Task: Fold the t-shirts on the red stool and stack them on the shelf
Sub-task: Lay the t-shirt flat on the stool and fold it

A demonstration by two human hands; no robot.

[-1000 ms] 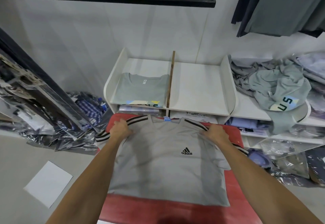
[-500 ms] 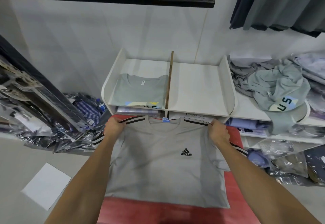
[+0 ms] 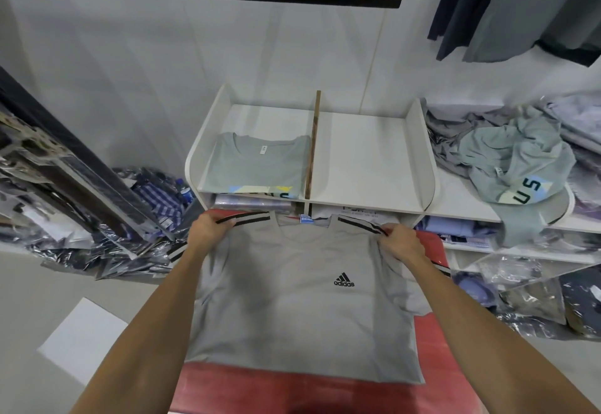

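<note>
A grey t-shirt is spread front-up across the red stool, its logo facing up. Its striped left shoulder is pinched by the left hand, and the right shoulder is gripped by the right hand. On the white shelf behind the stool, a folded green t-shirt is laid in the left compartment.

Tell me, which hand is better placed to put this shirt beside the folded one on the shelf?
Right, probably. The right hand grips the shirt just below the shelf's bare right compartment; the left hand grips below the folded shirt.
</note>
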